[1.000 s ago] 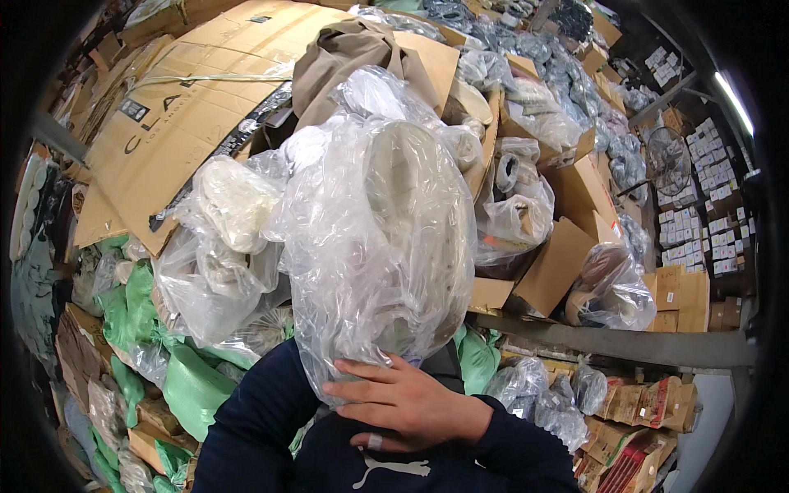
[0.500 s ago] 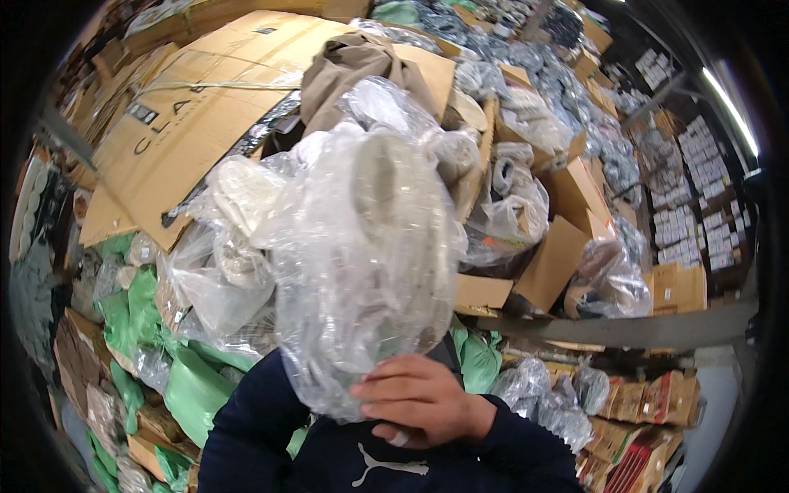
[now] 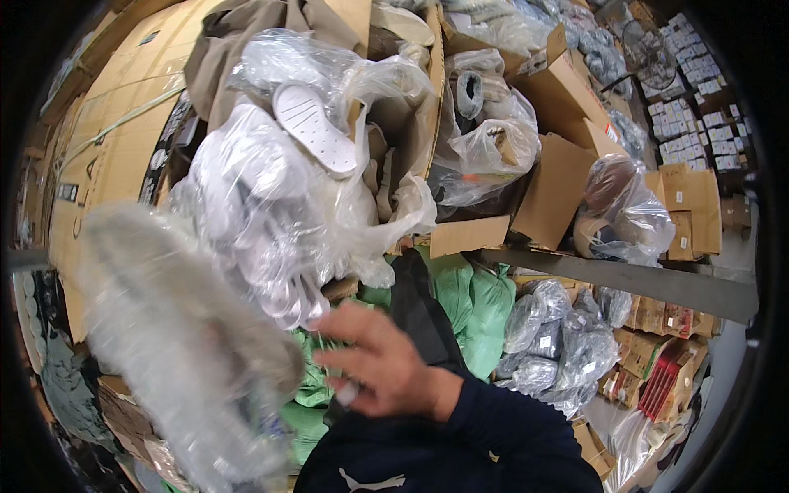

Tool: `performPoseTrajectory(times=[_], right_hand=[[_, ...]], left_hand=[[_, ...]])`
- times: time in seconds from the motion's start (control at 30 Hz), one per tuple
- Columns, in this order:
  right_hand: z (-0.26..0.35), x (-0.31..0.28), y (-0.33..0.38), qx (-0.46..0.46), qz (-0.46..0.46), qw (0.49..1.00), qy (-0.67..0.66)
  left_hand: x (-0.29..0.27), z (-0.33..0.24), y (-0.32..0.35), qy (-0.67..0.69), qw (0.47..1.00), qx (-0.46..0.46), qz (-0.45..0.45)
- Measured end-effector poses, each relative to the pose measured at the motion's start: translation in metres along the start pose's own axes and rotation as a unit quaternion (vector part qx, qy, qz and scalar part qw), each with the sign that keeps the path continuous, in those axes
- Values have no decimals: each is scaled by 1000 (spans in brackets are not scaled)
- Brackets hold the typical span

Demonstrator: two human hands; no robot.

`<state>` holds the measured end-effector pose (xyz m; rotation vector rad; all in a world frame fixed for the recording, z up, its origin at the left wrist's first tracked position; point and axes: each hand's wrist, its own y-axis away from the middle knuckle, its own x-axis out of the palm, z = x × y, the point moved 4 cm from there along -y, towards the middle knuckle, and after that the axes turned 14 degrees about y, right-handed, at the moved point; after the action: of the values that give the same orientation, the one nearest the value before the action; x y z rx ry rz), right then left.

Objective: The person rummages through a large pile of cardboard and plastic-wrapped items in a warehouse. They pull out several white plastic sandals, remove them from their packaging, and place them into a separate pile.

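Note:
A large clear plastic bag point(image 3: 177, 353), blurred by motion, is in the air at the left; a pale shoe-like shape shows faintly inside. My left hand is hidden by this bag, so its grip cannot be seen. My right hand point(image 3: 378, 361) is in front of my body, fingers apart and partly bent, holding nothing visible; a white band circles one finger. Just beyond its fingertips lies a bundle of white footwear point(image 3: 263, 222) wrapped in clear plastic. On top of it a white perforated sole point(image 3: 316, 127) faces up.
Behind are an open carton point(image 3: 559, 181) with bagged shoes point(image 3: 493, 123), a brown cloth point(image 3: 238, 41) and a large flat cardboard sheet point(image 3: 107, 140). A grey metal beam point(image 3: 625, 275) crosses at right. Green sacks point(image 3: 468, 304) and grey plastic bundles point(image 3: 559, 337) lie below it.
The clear bag has swung left and down from the middle of the view, away from my right hand. My right hand has let go of it. The view has shifted, uncovering the white footwear.

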<state>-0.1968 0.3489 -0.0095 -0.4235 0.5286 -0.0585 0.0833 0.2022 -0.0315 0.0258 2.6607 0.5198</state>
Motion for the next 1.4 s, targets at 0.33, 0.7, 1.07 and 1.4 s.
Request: performPoseTrajectory(times=[0.33, 0.7, 1.07, 1.4], right_hand=[[-212, -13, -2, 205, 257, 876, 352], [-172, -23, 1, 215, 343, 889, 212], [-213, -110, -31, 375, 73, 909, 167], [-290, -133, -175, 147, -81, 957, 237]], left_hand=[[223, -156, -54, -193, 907, 299, 226], [504, 42, -217, -543, 786, 184, 232], [370, -81, -84, -175, 845, 299, 408], [301, -28, 37, -144, 772, 420, 456]])
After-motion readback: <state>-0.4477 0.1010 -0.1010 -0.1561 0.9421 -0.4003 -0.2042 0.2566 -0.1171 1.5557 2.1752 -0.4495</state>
